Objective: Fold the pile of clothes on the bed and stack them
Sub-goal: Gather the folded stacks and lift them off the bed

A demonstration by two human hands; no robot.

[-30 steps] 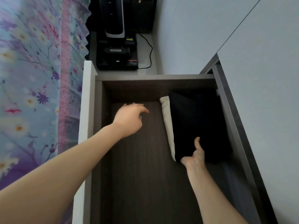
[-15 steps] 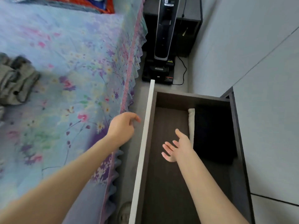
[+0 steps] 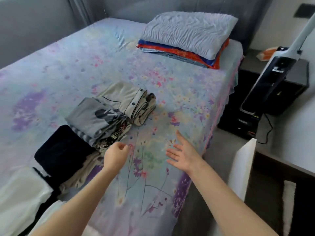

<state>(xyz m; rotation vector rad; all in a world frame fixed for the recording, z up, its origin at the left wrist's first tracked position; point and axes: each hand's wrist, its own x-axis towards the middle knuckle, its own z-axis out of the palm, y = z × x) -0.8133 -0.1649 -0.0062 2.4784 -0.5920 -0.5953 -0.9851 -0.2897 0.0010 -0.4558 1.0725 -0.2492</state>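
Bed [image 3: 71, 62] with a pale floral sheet fills most of the view. Far lower left: white cloth [image 3: 20, 193], loose and blurred, on the near edge of the bed. Just right of it is a black folded garment [image 3: 63, 150], lying flat, with a crumpled tan garment [image 3: 80, 176] spilling out from under its near side. Up and right, touching the black piece, is a grey folded garment [image 3: 95, 120] with a dark print. It lies over a black-and-white patterned piece [image 3: 115, 135] whose edge shows at the near side. Against its far right corner sits a beige folded garment [image 3: 126, 97] with dark piping and dark buttons. The folded pieces run in a diagonal row across mid-bed, side by side rather than in one stack. Left hand [image 3: 115, 157] is just beside the near edge of the grey garment, fingers loosely curled toward the thumb, holding nothing; cannot tell whether it touches the sheet. Right hand [image 3: 184, 155] is apart from the clothes, over bare sheet near the bed's right edge, palm turned leftward, fingers straight and spread, holding nothing. Far right corner of the bed: grey-blue pillow [image 3: 187, 29] on top of folded red and blue blankets [image 3: 179, 53]. Past the bed's pink frilled edge is floor, then a white drawer front [image 3: 242, 167] at lower right, pulled out, with a pale cloth [image 3: 289, 201] inside the drawer. Upright vacuum [image 3: 272, 82] on its dock leans by a dark nightstand [image 3: 252, 63], and an orange pack [image 3: 267, 53] lies on top of the nightstand.
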